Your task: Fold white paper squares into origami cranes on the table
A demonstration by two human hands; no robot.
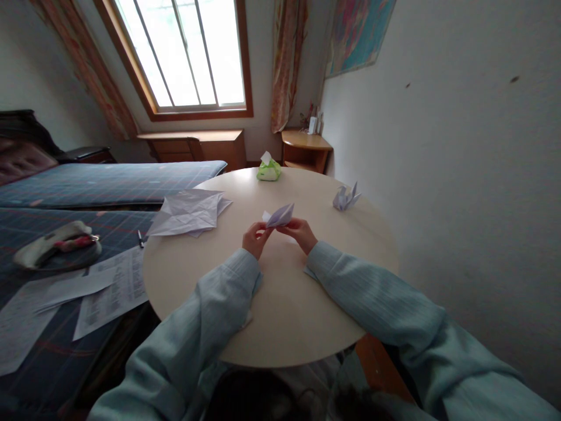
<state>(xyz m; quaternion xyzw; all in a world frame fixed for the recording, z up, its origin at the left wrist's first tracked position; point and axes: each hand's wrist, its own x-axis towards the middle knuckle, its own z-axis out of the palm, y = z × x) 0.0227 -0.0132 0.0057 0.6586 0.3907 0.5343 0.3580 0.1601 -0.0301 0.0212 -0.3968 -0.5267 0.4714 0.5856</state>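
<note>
Mid-fold on a small pointed piece of folded paper (280, 216), held just above the middle of the round table (280, 316). Pinched at its left end by the left hand (255, 238) and at its right end by the right hand (300, 231), fingers closed narrowly on it. Probably calling next for steady pinches and squarely aligned edges. Folded paper bird (345, 199) near the right edge; creased sheets (189, 213) at the left edge; green tissue pack (269, 169) at the far edge.

Paper (280, 216): pale lavender-white. Table (284, 298): plain cream. Tissue pack (269, 171): bright green, white tissue. Crane (345, 197): pale lavender. Bedspread (109, 181): dark blue, thin-line check. Sleeves (377, 286): pale blue-green, fine stripes. Curtains (287, 58): mottled orange-pink. Map (357, 32): pink and turquoise. Window frame (201, 113): mid brown. Wall (460, 146): white.
</note>
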